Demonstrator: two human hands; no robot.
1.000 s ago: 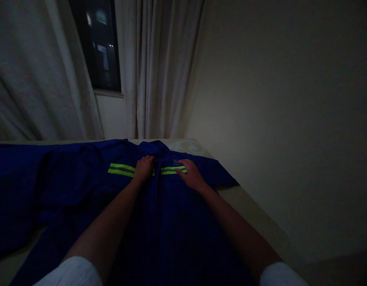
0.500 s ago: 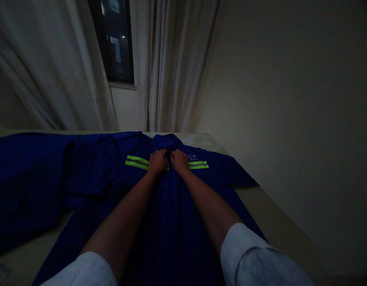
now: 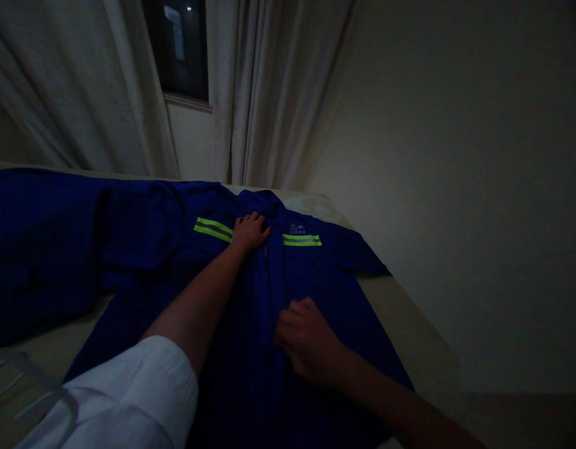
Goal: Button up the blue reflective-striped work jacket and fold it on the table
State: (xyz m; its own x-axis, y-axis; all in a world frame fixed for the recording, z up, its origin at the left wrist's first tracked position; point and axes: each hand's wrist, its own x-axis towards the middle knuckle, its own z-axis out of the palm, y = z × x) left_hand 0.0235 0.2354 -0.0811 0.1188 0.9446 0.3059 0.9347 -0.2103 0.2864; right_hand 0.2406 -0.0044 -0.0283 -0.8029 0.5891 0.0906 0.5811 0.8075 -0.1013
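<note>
A dark blue work jacket (image 3: pixel 316 280) with neon yellow reflective stripes (image 3: pixel 302 239) lies front up on a pale flat surface (image 3: pixel 409 324). My left hand (image 3: pixel 249 231) rests at the chest, between the two stripe sections and just below the collar, its fingers curled onto the fabric at the front opening. My right hand (image 3: pixel 307 340) is lower down on the same front edge, with its fingers bent and pressed together on the cloth. One sleeve (image 3: pixel 40 249) spreads out to the left. The light is dim, so what the fingers pinch is hard to make out.
Pale curtains (image 3: pixel 269 93) hang behind the surface around a dark window (image 3: pixel 180 43). A plain wall (image 3: pixel 456 156) runs along the right, close to the surface's edge. A pale translucent object (image 3: pixel 17 386) lies at the lower left.
My right hand has slid from the chest stripes down the front edge toward me. The left hand stays at the chest. The view has tilted downward slightly.
</note>
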